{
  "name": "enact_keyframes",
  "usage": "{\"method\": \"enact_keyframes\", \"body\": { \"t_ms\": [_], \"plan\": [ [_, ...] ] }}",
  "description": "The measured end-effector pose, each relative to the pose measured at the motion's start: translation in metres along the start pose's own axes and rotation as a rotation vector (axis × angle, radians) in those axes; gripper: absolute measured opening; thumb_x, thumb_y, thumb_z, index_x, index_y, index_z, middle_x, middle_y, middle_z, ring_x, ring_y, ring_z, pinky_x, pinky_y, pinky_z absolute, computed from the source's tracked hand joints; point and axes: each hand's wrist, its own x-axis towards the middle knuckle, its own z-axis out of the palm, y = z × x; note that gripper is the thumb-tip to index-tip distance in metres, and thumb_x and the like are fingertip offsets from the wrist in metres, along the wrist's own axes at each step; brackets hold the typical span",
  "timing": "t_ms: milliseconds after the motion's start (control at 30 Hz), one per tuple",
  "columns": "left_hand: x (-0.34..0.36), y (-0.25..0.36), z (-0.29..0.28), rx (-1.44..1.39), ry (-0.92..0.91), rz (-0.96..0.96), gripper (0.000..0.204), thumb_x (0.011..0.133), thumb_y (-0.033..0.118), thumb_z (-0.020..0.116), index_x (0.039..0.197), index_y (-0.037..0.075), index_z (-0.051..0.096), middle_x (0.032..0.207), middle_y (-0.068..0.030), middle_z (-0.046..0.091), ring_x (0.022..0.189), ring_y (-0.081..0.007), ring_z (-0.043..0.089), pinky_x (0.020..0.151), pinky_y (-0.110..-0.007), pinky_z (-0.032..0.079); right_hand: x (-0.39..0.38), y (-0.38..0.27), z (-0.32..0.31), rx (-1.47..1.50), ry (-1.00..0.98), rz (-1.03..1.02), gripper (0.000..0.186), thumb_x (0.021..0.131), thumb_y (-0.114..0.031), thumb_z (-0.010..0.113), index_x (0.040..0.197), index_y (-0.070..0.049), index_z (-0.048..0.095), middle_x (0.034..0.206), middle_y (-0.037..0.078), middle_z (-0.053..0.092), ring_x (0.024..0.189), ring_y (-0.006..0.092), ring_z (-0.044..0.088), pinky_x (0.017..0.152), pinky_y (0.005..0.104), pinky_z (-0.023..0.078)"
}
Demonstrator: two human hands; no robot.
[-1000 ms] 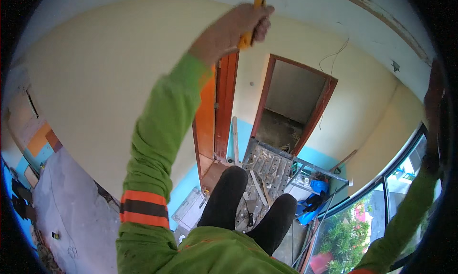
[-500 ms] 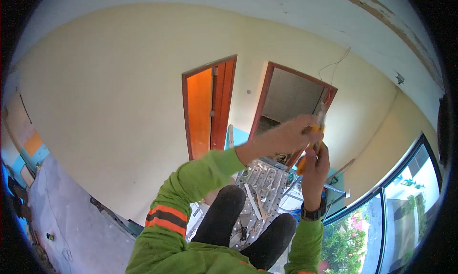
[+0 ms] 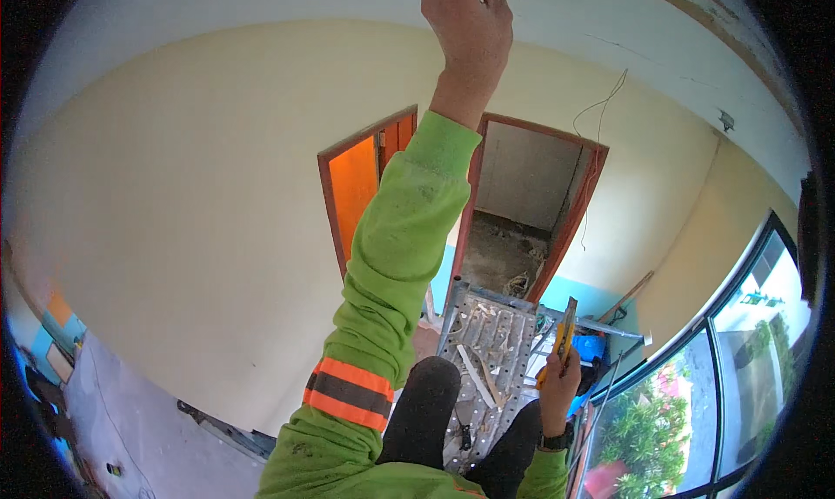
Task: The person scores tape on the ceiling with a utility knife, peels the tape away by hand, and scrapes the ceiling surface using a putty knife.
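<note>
The person's left arm (image 3: 391, 247) was raised steeply, the left hand (image 3: 470, 28) cut off at the fingers by the upper edge; the right hand (image 3: 559, 390), low near the right thigh (image 3: 515, 438), was curled tight.

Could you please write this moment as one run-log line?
Left hand: raised high, partly out of frame, contact unclear | Right hand: gripping yellow-handled tool, pointing up | Below: perforated metal platform, loose strips on it

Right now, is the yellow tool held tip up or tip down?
Up, leaning slightly right: the yellow tool has its grey tip pointing upward, above the right hand gripping it.
</note>
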Motion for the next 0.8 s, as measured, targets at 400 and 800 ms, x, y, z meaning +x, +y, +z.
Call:
{"method": "enact_keyframes", "body": {
  "t_ms": [400,800],
  "plan": [
    [-0.01,-0.009,-0.002,0.109,-0.032,0.099,0.028,0.081,0.001,0.068,0.104,0.002,0.052,0.105,-0.0156,0.051,0.09,-0.0281,0.053,0.072,-0.036,0.048,0.013,0.004,0.012,0.058,-0.07,0.054,0.029,0.091,-0.011,0.056,0.117,0.001,0.051,0.072,0.005,0.053,0.058,0.0116,0.051,0.052,0.028,0.043],
    [0.004,-0.017,-0.005,0.168,-0.002,0.228,0.017,0.084,-0.001,0.065,0.095,0.002,0.052,0.091,-0.0118,0.055,0.08,-0.0247,0.056,0.064,-0.032,0.047,0.032,0.046,0.03,0.01,-0.141,0.046,0.026,0.092,-0.011,0.055,0.114,0.002,0.052,0.07,0.007,0.055,0.056,0.0133,0.053,0.051,0.0292,0.043]
  ]
}}
